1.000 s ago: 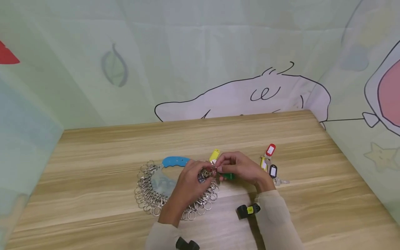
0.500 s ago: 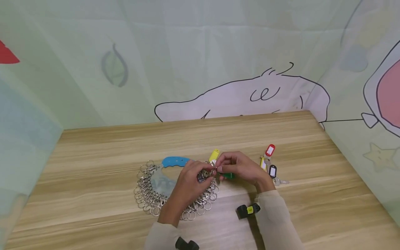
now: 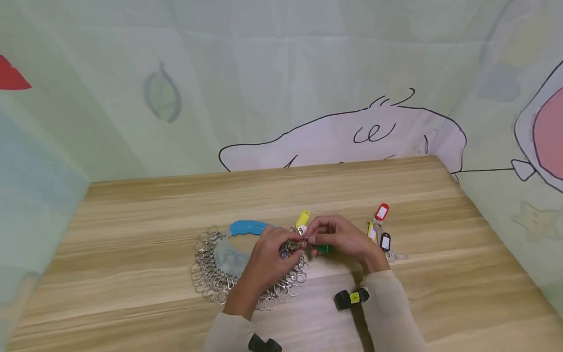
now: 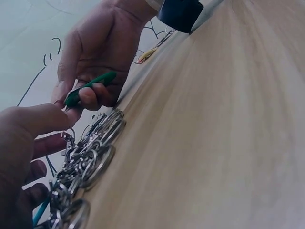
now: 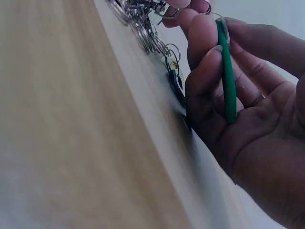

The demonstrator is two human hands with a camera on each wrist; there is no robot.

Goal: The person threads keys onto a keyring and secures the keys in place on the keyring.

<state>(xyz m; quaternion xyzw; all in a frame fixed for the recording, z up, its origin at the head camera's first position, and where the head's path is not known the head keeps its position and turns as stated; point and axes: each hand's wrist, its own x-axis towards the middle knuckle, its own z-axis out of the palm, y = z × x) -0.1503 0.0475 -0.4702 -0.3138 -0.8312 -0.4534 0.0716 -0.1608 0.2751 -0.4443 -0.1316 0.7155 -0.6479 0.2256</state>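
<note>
My right hand (image 3: 340,239) holds a green key tag (image 5: 229,83), its fingers bent around the tag in the right wrist view. Just to the left, my left hand (image 3: 272,252) pinches a small metal ring (image 5: 208,7) at the end of the row of clasps. Both hands' fingertips meet there and partly hide the ring. Under the left hand lies a curved clear key holder (image 3: 228,259) with a blue handle (image 3: 247,227). Many metal clasps and split rings (image 4: 97,164) hang along its edge. A yellow key tag (image 3: 303,218) lies just beyond the fingertips.
Right of the hands lies a small group of keys with a red tag (image 3: 381,211), a yellow tag (image 3: 372,231) and a black tag (image 3: 385,241). The wooden table (image 3: 145,205) meets a printed cloth backdrop (image 3: 264,88) at its back edge.
The fingertips have shifted very slightly at the ring, and the head view has moved a little. Both hands keep their hold; the key holder and the loose tags stay put.
</note>
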